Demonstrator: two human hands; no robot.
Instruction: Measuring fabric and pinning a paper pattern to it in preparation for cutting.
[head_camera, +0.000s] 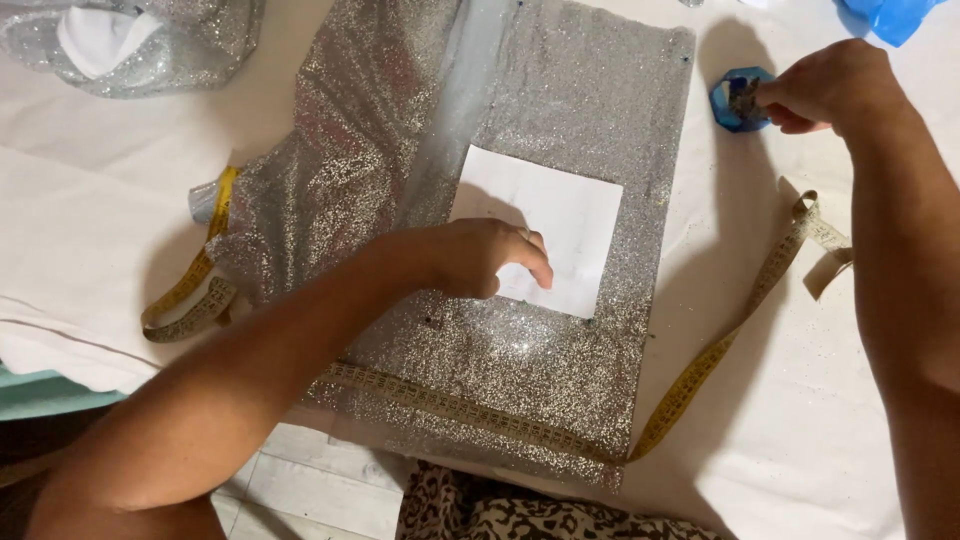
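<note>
Paper pattern (545, 228), a white square, lies on silver glitter fabric (560, 120) mid-table, pinned flat under the left hand (490, 258).

Left forearm comes in from about seven o'clock, its hand knuckles-up with the fingers curled down onto the paper's lower-left edge, pressing rather than gripping. Right arm runs up the frame's right side to about one o'clock, where the right hand (825, 88) is bunched, fingertips dipped into a small blue container (735, 100); whether it has pinched anything inside I cannot tell. A yellow measuring tape (700, 370) crosses the fabric's near edge and climbs toward three o'clock. White cloth covers the table (800, 440); more glitter fabric (160, 50) sits at eleven o'clock, pale floorboards (320, 490) at six.
</note>
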